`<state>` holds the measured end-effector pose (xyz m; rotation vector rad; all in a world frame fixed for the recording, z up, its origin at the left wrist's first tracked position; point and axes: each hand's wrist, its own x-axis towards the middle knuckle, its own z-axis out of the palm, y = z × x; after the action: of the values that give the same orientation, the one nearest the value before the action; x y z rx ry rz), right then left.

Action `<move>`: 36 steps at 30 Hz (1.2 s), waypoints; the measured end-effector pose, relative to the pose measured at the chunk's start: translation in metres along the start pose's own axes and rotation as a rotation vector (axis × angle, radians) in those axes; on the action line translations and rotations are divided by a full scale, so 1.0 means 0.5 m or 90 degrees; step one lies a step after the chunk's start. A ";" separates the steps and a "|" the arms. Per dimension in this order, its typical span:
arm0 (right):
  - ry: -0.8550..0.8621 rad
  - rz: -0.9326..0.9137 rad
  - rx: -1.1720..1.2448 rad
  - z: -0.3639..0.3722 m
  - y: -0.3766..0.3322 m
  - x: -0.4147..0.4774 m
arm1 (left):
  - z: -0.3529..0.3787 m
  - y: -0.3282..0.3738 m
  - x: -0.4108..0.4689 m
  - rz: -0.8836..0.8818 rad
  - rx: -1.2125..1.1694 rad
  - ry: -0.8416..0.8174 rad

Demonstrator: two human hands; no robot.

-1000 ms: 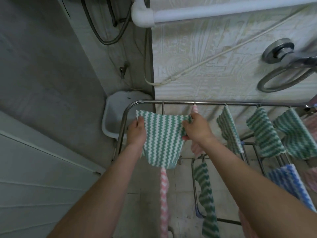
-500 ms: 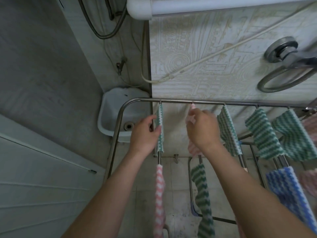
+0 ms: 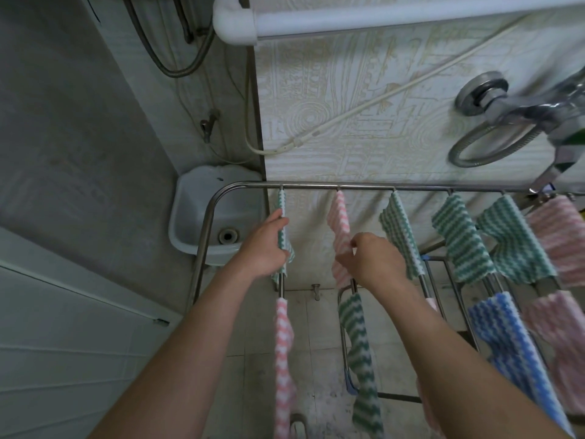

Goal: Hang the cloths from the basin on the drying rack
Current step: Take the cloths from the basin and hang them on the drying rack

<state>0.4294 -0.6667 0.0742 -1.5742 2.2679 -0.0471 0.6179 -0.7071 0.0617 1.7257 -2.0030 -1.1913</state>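
Noted: my left hand (image 3: 264, 248) has its fingers wrapped round the green cloth (image 3: 281, 201) on its drying rack (image 3: 316, 186) rod. My right hand (image 3: 373, 261) pinches the pink cloth (image 3: 340, 217) one rod rightward. Recommend drawing both sides level, spread flat, clear of neighbours. The basin (image 3: 190, 217) sits beyond my left fingers.

The steel-tube drying rack (image 3: 364, 187) stands along the far wall. A green-and-white zigzag cloth (image 3: 281, 204) hangs folded over its leftmost bar, gripped by the left hand (image 3: 264, 248). A pink-and-white cloth (image 3: 339, 217) on the next bar is pinched by the right hand (image 3: 373, 261). Other striped cloths (image 3: 459, 239) hang to the right. The pale basin (image 3: 196, 210) sits far left.
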 end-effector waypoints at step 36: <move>0.164 -0.082 0.392 -0.118 0.375 -0.241 | 0.195 0.307 -0.186 0.214 -0.208 0.082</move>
<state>0.2788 -0.4981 0.1186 -1.4193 2.0314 -0.9340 0.4708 -0.5865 0.1366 1.2217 -1.8101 -1.1779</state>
